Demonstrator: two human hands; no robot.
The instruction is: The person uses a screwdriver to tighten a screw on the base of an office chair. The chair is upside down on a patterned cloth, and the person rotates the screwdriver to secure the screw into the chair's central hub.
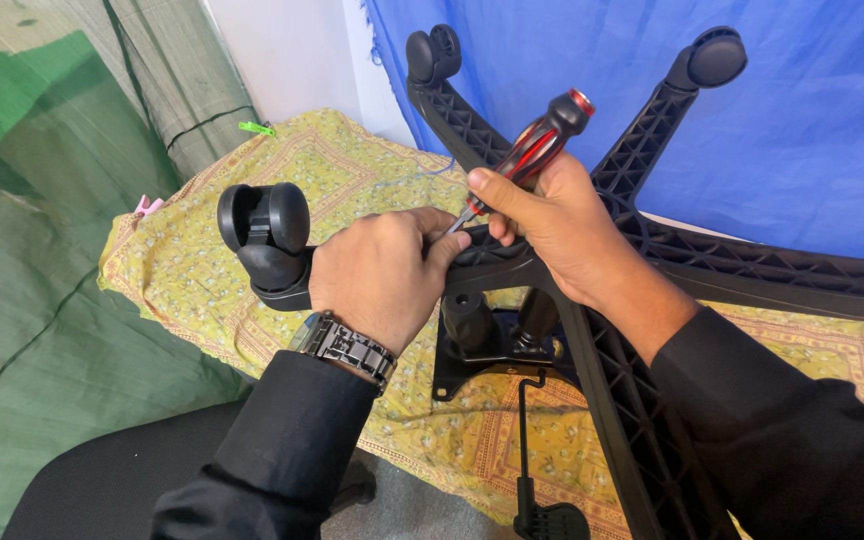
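An upturned black office-chair base (742, 265) with ribbed star legs lies across a yellow patterned cloth. My left hand (382, 275) is wrapped around the leg that ends in a black twin-wheel caster (264, 230) at the left. My right hand (552, 220) grips a screwdriver (542, 145) with a red, black and silver handle, its shaft angled down toward the hub between my hands; the tip is hidden by my fingers. A metal watch sits on my left wrist.
Two more casters (432, 55) (714, 58) stick up at the back. The seat mechanism plate (482, 345) and a lever (527, 450) hang below the hub. A blue tarp (812, 120) hangs behind, green netting (42, 250) at the left, yellow cloth (352, 170) over the table.
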